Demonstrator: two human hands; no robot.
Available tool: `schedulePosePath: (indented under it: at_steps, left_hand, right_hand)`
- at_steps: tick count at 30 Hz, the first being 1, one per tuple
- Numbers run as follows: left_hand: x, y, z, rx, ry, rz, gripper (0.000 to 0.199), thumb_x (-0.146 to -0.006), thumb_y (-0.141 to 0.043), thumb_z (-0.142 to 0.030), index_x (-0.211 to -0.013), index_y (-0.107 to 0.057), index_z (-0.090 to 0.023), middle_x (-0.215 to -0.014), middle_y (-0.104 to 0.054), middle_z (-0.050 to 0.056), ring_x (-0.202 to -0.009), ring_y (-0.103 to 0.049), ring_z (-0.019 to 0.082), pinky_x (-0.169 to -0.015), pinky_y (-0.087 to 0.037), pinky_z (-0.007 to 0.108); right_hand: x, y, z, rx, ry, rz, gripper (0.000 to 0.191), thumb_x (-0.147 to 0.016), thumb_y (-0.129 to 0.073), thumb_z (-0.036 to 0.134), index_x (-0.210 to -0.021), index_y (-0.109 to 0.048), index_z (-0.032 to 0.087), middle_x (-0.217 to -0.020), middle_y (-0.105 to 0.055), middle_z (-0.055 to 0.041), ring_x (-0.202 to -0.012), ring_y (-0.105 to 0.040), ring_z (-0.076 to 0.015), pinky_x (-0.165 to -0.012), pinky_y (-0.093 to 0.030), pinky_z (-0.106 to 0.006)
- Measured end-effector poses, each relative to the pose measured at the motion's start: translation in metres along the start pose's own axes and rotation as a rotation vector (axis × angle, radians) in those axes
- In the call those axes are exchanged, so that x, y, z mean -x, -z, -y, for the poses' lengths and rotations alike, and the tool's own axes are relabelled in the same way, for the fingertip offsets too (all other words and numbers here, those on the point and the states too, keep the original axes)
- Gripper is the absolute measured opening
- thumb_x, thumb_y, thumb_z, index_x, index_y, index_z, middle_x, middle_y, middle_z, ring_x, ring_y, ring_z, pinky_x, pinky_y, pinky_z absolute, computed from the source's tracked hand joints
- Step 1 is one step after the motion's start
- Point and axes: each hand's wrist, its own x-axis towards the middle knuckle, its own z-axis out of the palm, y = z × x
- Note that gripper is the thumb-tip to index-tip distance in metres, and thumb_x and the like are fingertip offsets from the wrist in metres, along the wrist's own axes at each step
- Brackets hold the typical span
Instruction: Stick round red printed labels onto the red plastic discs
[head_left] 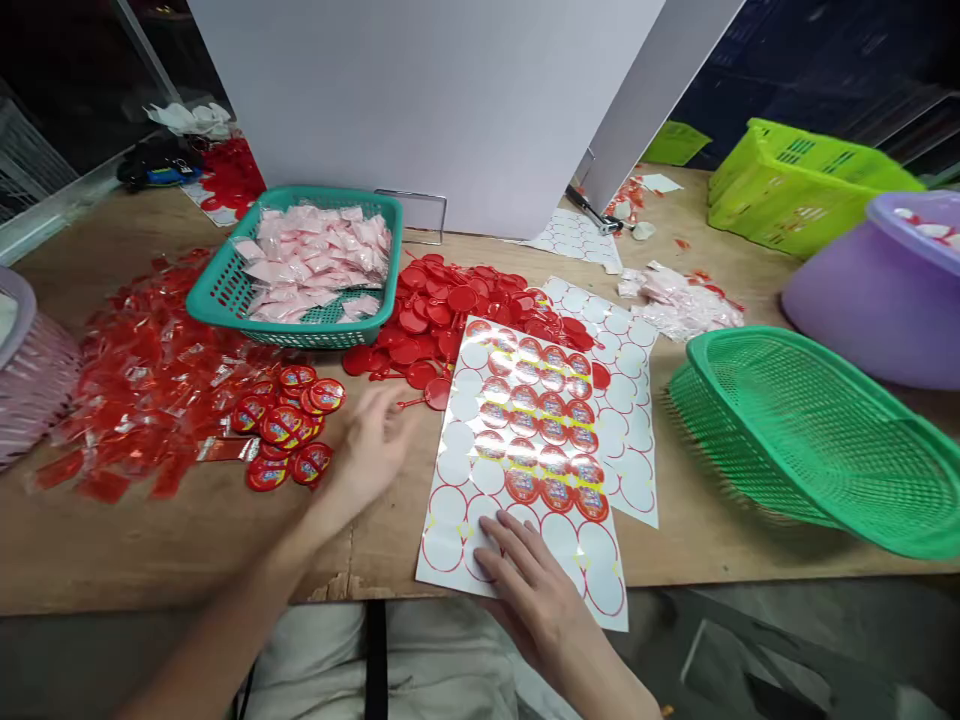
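Note:
Over the wooden table, my left hand [375, 435] has its fingertips beside a red disc with a stem [436, 393] at the near edge of a heap of red discs [461, 300]; whether it grips the stem is unclear. My right hand [529, 580] lies with fingers spread on the lower part of a white sticker sheet [452, 505]. Round red printed stickers [553, 430] fill the sheet's upper right; its left and lower circles are bare. A second sheet [637, 475] lies partly beneath it. Left of my left hand is a small pile of printed red discs [281, 425].
Red clear packets [150, 380] spread at the left. A teal basket [292, 328] holds pink packets [319, 255]. More packets [682, 300] lie right of centre, near a green basket [825, 440], purple tub [870, 290] and lime crate [795, 190]. A white panel [427, 110] stands behind.

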Motion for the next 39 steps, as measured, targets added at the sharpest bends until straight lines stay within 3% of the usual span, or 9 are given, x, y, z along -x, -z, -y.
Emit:
schedulePosePath:
  at_steps: [4,7,9,12,15,17,22,31,39]
  left_hand:
    - [0.011,-0.044,-0.019,0.385,0.198,0.187,0.055,-0.071,-0.06,-0.036,-0.12,-0.045,-0.016,-0.121,-0.049,0.014,-0.093,-0.058,0.02,-0.07,-0.052,0.03]
    - [0.015,-0.043,-0.027,0.523,0.342,0.147,0.063,-0.065,-0.066,-0.038,-0.12,-0.044,-0.016,-0.129,-0.043,0.015,-0.099,-0.056,0.022,-0.074,-0.05,0.03]
    - [0.016,-0.032,-0.031,0.693,0.461,0.274,0.063,-0.063,-0.067,-0.038,-0.117,-0.045,-0.015,-0.122,-0.051,0.015,-0.097,-0.058,0.022,-0.073,-0.05,0.029]
    - [0.018,-0.017,-0.034,0.856,0.611,0.494,0.058,-0.058,-0.07,-0.035,-0.107,-0.05,-0.012,-0.096,-0.066,0.01,-0.078,-0.063,0.019,-0.064,-0.051,0.027]
    - [0.021,-0.01,-0.032,0.798,0.674,0.481,0.042,-0.054,-0.071,-0.025,-0.091,-0.056,-0.012,-0.076,-0.068,0.004,-0.06,-0.061,0.015,-0.054,-0.049,0.025]
    - [0.023,-0.009,-0.031,0.778,0.675,0.496,0.032,-0.052,-0.068,-0.019,-0.082,-0.058,-0.012,-0.07,-0.068,0.002,-0.057,-0.06,0.014,-0.052,-0.048,0.023]
    - [0.03,-0.013,-0.033,0.784,0.651,0.549,0.035,-0.05,-0.068,-0.015,-0.084,-0.059,-0.013,-0.081,-0.069,0.003,-0.064,-0.063,0.017,-0.058,-0.05,0.026]
    - [0.038,-0.023,-0.024,0.634,0.518,0.404,0.031,-0.057,-0.07,-0.023,-0.084,-0.062,-0.013,-0.081,-0.069,0.004,-0.071,-0.064,0.019,-0.06,-0.05,0.027]
    - [0.035,-0.026,-0.025,0.758,0.432,0.382,0.038,-0.051,-0.075,-0.025,-0.084,-0.059,-0.012,-0.085,-0.07,0.008,-0.085,-0.064,0.024,-0.077,-0.05,0.035]
  right_hand:
    - [0.003,-0.005,0.005,-0.156,-0.12,-0.285,0.028,-0.082,-0.044,0.004,-0.104,-0.053,0.017,-0.101,-0.064,-0.0115,-0.099,-0.06,-0.02,-0.082,-0.053,-0.036]
    - [0.004,-0.017,0.019,-0.151,-0.18,-0.494,0.036,-0.079,-0.044,-0.002,-0.11,-0.051,0.016,-0.103,-0.062,-0.0128,-0.101,-0.058,-0.0197,-0.083,-0.053,-0.035]
    - [0.002,-0.024,0.031,-0.146,-0.178,-0.543,0.038,-0.079,-0.043,-0.003,-0.111,-0.051,0.015,-0.103,-0.062,-0.0136,-0.103,-0.057,-0.0208,-0.086,-0.051,-0.039]
    - [-0.006,-0.021,0.043,-0.215,-0.148,-0.438,0.031,-0.08,-0.044,0.003,-0.108,-0.053,0.015,-0.1,-0.064,-0.0129,-0.102,-0.057,-0.0224,-0.087,-0.05,-0.042]
    - [-0.019,-0.005,0.035,-0.369,-0.096,-0.271,0.021,-0.084,-0.045,0.012,-0.102,-0.055,0.017,-0.094,-0.066,-0.0101,-0.096,-0.059,-0.0215,-0.082,-0.052,-0.039]
    - [-0.029,0.005,0.02,-0.371,-0.138,-0.294,0.02,-0.085,-0.045,0.013,-0.101,-0.055,0.018,-0.096,-0.064,-0.0101,-0.095,-0.059,-0.0205,-0.079,-0.052,-0.037]
    - [-0.055,0.004,-0.009,-0.233,-0.205,-0.376,0.02,-0.082,-0.054,0.017,-0.101,-0.057,0.017,-0.096,-0.062,-0.0111,-0.088,-0.059,-0.0205,-0.072,-0.053,-0.036]
    - [-0.062,-0.013,-0.008,-0.175,-0.108,-0.305,0.009,-0.083,-0.054,0.018,-0.09,-0.058,0.014,-0.084,-0.062,-0.0108,-0.076,-0.059,-0.0194,-0.063,-0.052,-0.034]
    - [-0.065,-0.011,-0.01,-0.216,-0.065,-0.273,0.008,-0.083,-0.053,0.014,-0.088,-0.059,0.014,-0.078,-0.062,-0.008,-0.071,-0.056,-0.0172,-0.061,-0.049,-0.032]
